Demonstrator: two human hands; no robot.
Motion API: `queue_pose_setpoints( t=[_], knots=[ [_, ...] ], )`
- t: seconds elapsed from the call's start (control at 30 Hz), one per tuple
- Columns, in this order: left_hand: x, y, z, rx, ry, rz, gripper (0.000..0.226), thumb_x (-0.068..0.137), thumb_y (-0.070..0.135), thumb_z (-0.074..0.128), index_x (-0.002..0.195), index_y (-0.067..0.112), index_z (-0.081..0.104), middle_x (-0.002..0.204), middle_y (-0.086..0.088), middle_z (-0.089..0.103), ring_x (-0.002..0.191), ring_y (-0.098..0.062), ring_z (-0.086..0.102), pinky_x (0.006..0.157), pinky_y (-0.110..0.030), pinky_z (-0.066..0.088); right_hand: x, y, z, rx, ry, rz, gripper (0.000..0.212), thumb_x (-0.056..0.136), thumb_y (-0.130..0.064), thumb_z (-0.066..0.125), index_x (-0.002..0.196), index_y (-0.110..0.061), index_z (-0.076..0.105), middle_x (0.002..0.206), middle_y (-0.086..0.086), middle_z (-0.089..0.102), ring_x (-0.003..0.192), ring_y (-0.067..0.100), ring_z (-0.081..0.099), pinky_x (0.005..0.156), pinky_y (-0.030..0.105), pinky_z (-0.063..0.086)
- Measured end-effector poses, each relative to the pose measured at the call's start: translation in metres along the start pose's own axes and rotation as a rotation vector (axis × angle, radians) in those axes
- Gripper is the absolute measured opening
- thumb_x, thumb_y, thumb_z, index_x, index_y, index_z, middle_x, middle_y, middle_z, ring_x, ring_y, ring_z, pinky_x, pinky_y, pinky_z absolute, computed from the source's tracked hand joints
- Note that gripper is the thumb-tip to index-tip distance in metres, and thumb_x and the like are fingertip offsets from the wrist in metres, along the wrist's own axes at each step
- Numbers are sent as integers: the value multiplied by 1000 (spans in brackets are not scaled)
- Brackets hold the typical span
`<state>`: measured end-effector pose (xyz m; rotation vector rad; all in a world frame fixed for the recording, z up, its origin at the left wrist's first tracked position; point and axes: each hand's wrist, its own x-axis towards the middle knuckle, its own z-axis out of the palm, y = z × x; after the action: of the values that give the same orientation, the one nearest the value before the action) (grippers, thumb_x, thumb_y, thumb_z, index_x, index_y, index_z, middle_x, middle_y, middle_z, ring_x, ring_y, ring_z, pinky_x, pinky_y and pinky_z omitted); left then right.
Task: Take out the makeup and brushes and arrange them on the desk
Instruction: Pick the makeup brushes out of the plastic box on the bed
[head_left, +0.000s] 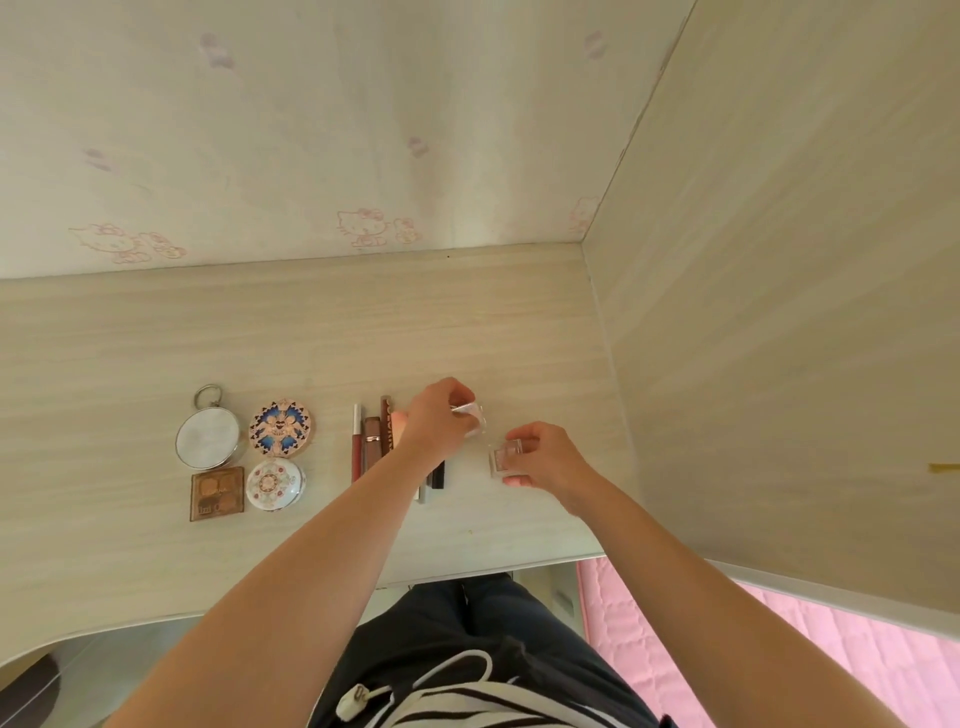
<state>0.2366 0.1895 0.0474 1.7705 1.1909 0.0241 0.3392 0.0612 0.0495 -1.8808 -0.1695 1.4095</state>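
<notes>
Pale wood makes up the worktop (270, 332), and it sits in a corner with walls behind it and to the right. The back wall has faint pink cat drawings on it.

The left hand (435, 415) is curled around a small clear case (474, 419) and holds it right at the worktop, up past the other hand. The right hand (545, 457) pinches a second small clear case (505, 456) with a pinkish inside. This one rests low on the worktop, just beside the first case. The two hands are close together but do not touch.

Just left of the left hand lies a row of long thin things, side by side. There is a red lip stick tube (356, 441) with a white end, a brown lip gloss tube (372, 441), and a dark brown pencil (385, 423). The left wrist covers part of this row. A black stick end (438, 474) pokes out under the arm.

Farther left are four flat makeup boxes in a neat square. At the back sits a round silver mirror case (208, 435) with a ring on top, and next to it a round blue and pink compact (279, 427). In front of them lie a square brown eye shadow box (217, 493) and a round white compact (274, 484) with a flower pattern.

At the bottom you can see dark trousers and a striped top with a white cord.
</notes>
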Motion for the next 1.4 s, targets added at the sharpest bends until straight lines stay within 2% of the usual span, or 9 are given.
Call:
queue_pose_setpoints(
  t=[0.1,0.2,0.37,0.43,0.57,0.77,1.0,1.2,1.4],
  knots=[
    [8,1,6,69,-49,35,21,82,5,63,99,17,65,95,4,63,84,-11,55,57,-10,38,-1,5,6,-66,38,-27,28,81,6,68,104,-6,59,106,14,60,89,24,65,76,38,60],
    [13,-1,10,113,-62,56,20,84,5,61,100,17,65,96,2,63,83,-10,53,53,-2,35,-2,8,12,-126,70,-49,28,79,8,68,99,-9,59,106,11,60,97,26,64,72,33,60],
    [15,-2,13,185,-91,130,22,85,4,59,104,14,64,102,-4,66,92,-18,57,75,-21,42,2,7,23,-197,135,-87,28,79,5,68,97,-15,58,102,6,59,87,19,61,60,24,59],
    [16,-3,12,229,-79,158,23,85,3,56,105,11,63,104,-6,65,94,-21,58,78,-27,46,4,8,26,-268,174,-113,25,80,0,68,97,-15,58,97,3,59,83,16,59,65,25,58],
    [17,-7,9,286,-49,215,22,85,2,58,105,8,63,103,-9,57,96,-26,55,85,-37,47,4,7,31,-511,254,-156,15,86,-19,67,98,-20,58,97,-2,64,84,15,58,66,23,46],
    [16,-13,5,397,-31,209,25,87,14,58,112,14,63,107,-3,58,109,-23,43,83,-34,43,5,2,39,-594,263,-136,32,87,-22,68,116,-19,55,109,0,61,98,18,59,74,28,48],
    [10,-14,2,352,-22,228,35,87,16,64,122,14,61,114,-5,57,111,-24,45,91,-35,43,6,7,39,-610,279,-160,35,87,-28,68,117,-22,52,110,-3,54,96,16,56,71,26,43],
    [-5,-19,-10,372,38,268,30,91,25,63,119,15,62,115,0,59,112,-21,46,86,-31,44,-8,18,27,-759,319,-256,24,96,-22,50,120,-21,51,119,-2,50,101,16,52,76,29,47],
    [-28,-24,-23,500,66,384,32,88,13,60,120,15,62,120,1,60,119,-20,45,91,-34,45,-31,39,24,-830,354,-309,30,98,-19,42,126,-17,49,123,-1,50,105,16,51,77,26,46]
  ],
)
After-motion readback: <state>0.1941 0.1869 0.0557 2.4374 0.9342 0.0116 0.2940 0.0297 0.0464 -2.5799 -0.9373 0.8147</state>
